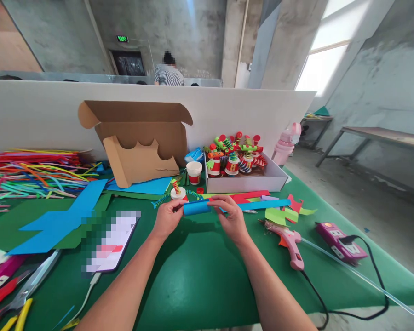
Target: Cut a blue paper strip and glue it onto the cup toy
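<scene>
A rolled blue paper tube is held level between my two hands, above the green table. My left hand pinches its left end between thumb and fingers. At the right end, my right hand has its fingers closed on the paper. Just behind the tube stands a small paper cup figure with a coiled strip on top and green spiral arms. A blue paper strip lies to the right of my right hand, among red and green scraps.
A pink glue gun with a cord lies at right, near a purple power strip. At left are a phone, scissors and pipe cleaners. Behind stand a cardboard box, cups and a white box of figures.
</scene>
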`<state>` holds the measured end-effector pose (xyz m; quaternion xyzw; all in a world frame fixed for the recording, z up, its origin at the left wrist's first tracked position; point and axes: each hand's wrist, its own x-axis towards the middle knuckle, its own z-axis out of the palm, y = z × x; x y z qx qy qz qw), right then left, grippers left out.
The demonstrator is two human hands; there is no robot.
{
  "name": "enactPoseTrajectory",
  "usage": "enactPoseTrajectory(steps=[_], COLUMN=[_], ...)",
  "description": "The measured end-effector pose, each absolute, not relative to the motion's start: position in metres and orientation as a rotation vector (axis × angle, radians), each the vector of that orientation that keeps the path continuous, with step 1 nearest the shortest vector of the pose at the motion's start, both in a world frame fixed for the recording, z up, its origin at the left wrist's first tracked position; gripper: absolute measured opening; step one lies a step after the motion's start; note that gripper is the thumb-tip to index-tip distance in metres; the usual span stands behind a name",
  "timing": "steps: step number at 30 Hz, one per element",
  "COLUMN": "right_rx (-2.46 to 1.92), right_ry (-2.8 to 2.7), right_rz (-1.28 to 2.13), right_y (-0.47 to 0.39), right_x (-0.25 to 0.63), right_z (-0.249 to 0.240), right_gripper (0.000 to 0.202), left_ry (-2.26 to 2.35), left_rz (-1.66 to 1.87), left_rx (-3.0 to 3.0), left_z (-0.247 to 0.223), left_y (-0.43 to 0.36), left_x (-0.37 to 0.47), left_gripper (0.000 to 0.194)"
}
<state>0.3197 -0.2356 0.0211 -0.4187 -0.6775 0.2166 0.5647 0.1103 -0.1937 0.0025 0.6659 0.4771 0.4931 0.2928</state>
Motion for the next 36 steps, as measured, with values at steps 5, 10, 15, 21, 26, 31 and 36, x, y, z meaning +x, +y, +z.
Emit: enactPoseTrajectory(steps=[5,10,15,21,26,31,36], right_rx=[-1.015,-1.031,-1.085,-1.102,-1.129,-1.129,-1.083], right_ry=[-1.553,-1.455,-1.330,-1.265,-1.301,-1.381,-1.596], right_rz=[0.544,0.552,0.691,0.826,0.819,0.733,0.626], right_y=[-0.235,-0.234,-0.230,-0.227,-0.227,-0.229,-0.235], right_x=[0.318,0.317,0.317,0.319,0.319,0.320,0.318], right_z=[0.021,0.018,0.012,0.009,0.010,0.013,0.017], right_gripper=[0.024,0.018,0.015,0.012,0.012,0.015,0.017], left_ry=[1.175,1.131,1.056,1.024,0.998,0.961,0.973], left_rz=[1.283,1.229,1.154,1.095,1.083,1.073,1.073], left_rx=[1.714,1.665,1.650,1.644,1.589,1.557,1.542], left_z=[0.004,0.007,0.010,0.010,0.009,0.015,0.028], left_y=[-0.196,-0.198,-0.200,-0.200,-0.199,-0.200,-0.203], left_x=[0.114,0.115,0.115,0.113,0.114,0.109,0.100], left_gripper=[0.019,0.020,0.026,0.032,0.033,0.033,0.031])
